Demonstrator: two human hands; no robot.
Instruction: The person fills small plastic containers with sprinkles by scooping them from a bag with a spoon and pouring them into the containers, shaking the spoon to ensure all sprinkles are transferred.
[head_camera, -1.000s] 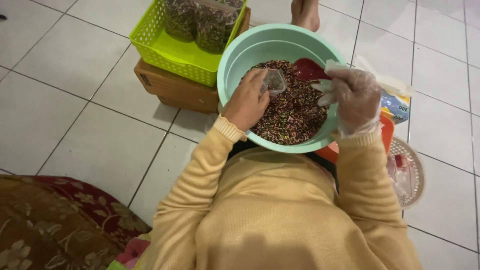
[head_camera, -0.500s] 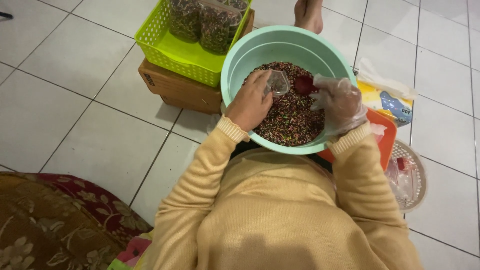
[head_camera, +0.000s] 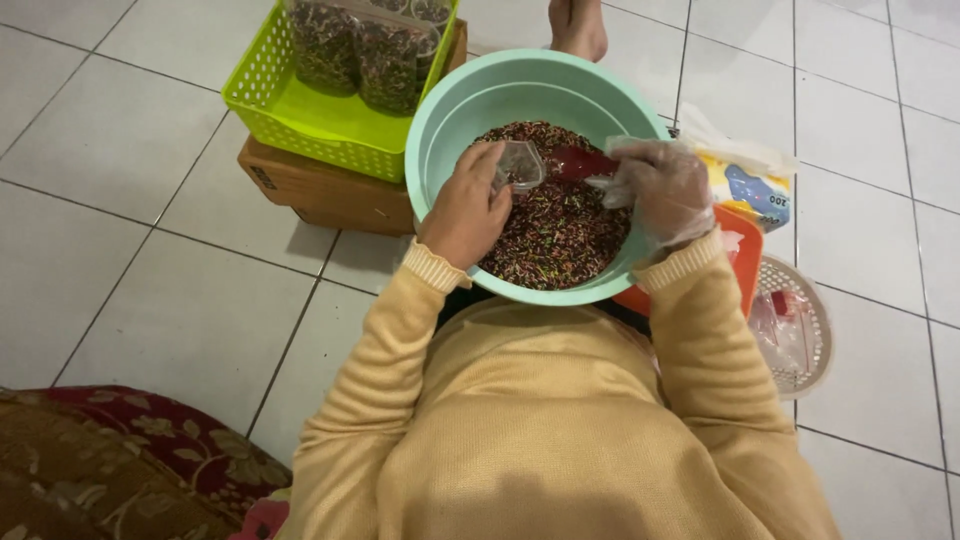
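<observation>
A mint-green bowl (head_camera: 450, 110) sits in front of me, holding dark multicoloured sprinkles (head_camera: 560, 235). My left hand (head_camera: 465, 210) rests inside the bowl and pinches a small clear plastic bag (head_camera: 520, 165) held open above the sprinkles. My right hand (head_camera: 655, 190), in a thin clear plastic glove, grips a red scoop (head_camera: 580, 162) whose end points at the bag's mouth. Both sleeves are pale yellow knit.
A lime-green basket (head_camera: 290, 105) with filled bags of sprinkles (head_camera: 360, 50) stands on a cardboard box (head_camera: 320, 190) at the upper left. A printed packet (head_camera: 745, 180), an orange tray (head_camera: 745, 260) and a round wire basket (head_camera: 800, 325) lie at the right. Someone's bare foot (head_camera: 578, 25) shows at the top.
My right hand has swung the red scoop leftward up to the mouth of the clear bag. My left hand has stayed in the bowl holding the bag.
</observation>
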